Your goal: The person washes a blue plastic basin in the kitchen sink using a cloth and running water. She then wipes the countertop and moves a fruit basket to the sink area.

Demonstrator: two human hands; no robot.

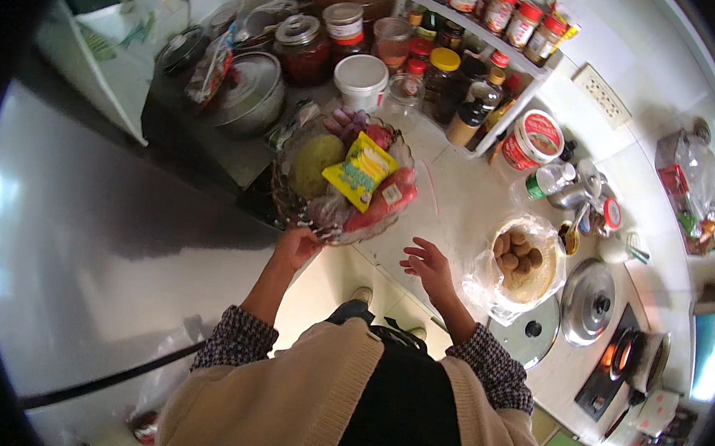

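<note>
A clear, wavy-edged fruit bowl point(285, 208) sits at the counter's corner edge. In it are a large yellow-green fruit point(317, 165), a bright yellow snack packet point(361, 170), a red item with a white label point(384, 203), and purplish-red produce point(347, 123) towards the back. My left hand point(297, 247) grips the bowl's near-left rim; its fingertips are partly hidden beneath the edge. To the right of the bowl, my right hand point(429, 266) hovers with fingers apart and nothing in them.
On the counter point(438, 219), a plastic-lined basket point(546, 280) holds several round brown items. Pot lids point(585, 301) lie beyond it, near a lit gas stove point(602, 370) with a pot point(649, 361). Jars point(301, 48) and a spice rack point(544, 81) line the back. A metal pot point(248, 91) stands left.
</note>
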